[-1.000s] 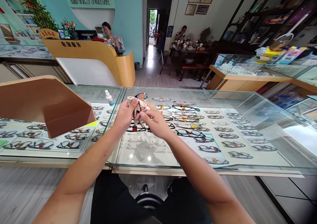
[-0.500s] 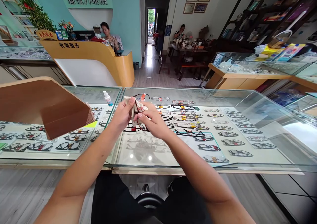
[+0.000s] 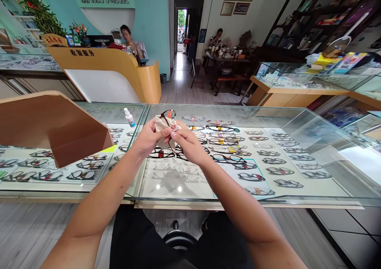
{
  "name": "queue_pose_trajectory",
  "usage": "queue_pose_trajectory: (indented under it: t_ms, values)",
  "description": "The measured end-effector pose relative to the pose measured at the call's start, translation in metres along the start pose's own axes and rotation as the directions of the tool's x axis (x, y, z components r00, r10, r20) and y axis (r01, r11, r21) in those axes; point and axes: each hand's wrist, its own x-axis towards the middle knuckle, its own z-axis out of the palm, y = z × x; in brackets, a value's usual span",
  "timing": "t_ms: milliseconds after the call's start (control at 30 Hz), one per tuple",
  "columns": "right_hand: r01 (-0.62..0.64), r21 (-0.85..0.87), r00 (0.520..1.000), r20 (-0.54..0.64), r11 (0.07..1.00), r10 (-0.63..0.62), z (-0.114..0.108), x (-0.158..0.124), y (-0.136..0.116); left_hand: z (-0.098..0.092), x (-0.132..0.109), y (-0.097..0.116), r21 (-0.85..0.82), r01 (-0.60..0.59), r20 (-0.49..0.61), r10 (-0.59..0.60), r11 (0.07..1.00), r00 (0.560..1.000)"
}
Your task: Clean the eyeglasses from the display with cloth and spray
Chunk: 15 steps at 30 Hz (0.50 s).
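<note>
Above the glass display case, my left hand (image 3: 151, 135) and my right hand (image 3: 189, 141) meet with thumbs almost touching. Between them is a cream cloth (image 3: 162, 123) with red print, folded around a pair of dark-framed eyeglasses (image 3: 164, 115). Both hands are closed, fingers pressing the cloth against the frame. One part of the eyeglasses, with an orange tag, sticks up beyond the cloth; a thin reddish-brown temple hangs below the thumbs. The lenses are mostly hidden by cloth and fingers.
Rows of eyeglasses (image 3: 279, 171) fill the glass case (image 3: 178, 189). A white spray bottle (image 3: 129, 118) stands on its top to the left, near a brown panel (image 3: 71, 130). One person sits behind the yellow counter (image 3: 149, 82), another at a table at the back.
The hands have turned the cloth and eyeglasses; more of the frame with the orange tag now shows above the cloth. The thumbs have come together.
</note>
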Motion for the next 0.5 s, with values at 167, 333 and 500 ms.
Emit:
queue_pose_trajectory:
  t_ms: [167,333,500]
  values:
    - [-0.079,0.122,0.997,0.029,0.989,0.076,-0.0027,0.0033,0.0028,0.0027,-0.0009,0.0004,0.039,-0.043,-0.005,0.043,0.998,0.999]
    - [-0.087,0.156,0.996,0.028,0.984,0.084,-0.0041,0.0025,-0.0006,0.0038,-0.0018,0.0001,0.082,-0.084,-0.03,0.087,0.993,0.996]
    - [-0.01,0.022,0.998,0.07,1.0,0.009,-0.0024,-0.0004,-0.0063,0.0019,-0.0019,-0.0028,0.118,-0.097,-0.066,0.105,0.988,0.992]
